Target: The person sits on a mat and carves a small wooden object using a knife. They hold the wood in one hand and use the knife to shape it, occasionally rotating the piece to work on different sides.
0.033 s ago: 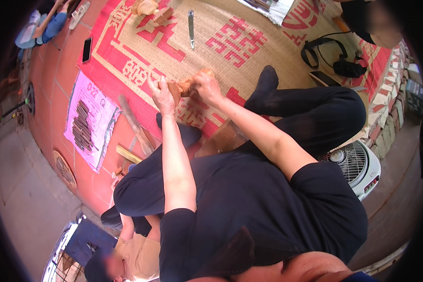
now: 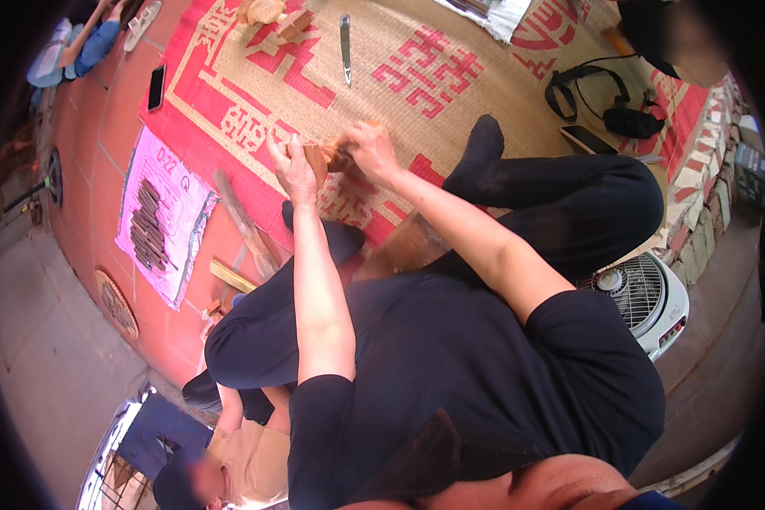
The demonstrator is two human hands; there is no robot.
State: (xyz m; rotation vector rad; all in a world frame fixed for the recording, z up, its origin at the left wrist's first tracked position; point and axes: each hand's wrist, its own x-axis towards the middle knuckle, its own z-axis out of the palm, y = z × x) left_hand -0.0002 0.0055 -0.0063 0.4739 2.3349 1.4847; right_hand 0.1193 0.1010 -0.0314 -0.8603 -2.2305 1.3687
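Note:
Between my hands, above the woven mat (image 2: 374,38), is a carved orange-brown wooden piece (image 2: 316,159) with a blocky base. My left hand (image 2: 296,176) grips that base at its left end, thumb and fingers around it. At the other end my right hand (image 2: 371,153) is closed with fingers bent over the wood, hiding much of it. Whether something small lies under those fingers I cannot make out. Farther up the mat lies a slim metal blade tool (image 2: 346,51). A second pale wooden carving (image 2: 263,12) with a square block (image 2: 294,25) rests at the far left.
Left of me, a pink sheet (image 2: 191,191) carries several dark slender tools (image 2: 149,229). A rough wooden stick (image 2: 245,223) lies beside my left leg. Black strapped gear (image 2: 629,124) and a phone (image 2: 588,140) are at the right, a fan (image 2: 637,293) near my hip. A person (image 2: 251,459) sits close behind left.
My right hand has shifted very slightly up and left along the wooden piece. My left hand stays on the base.

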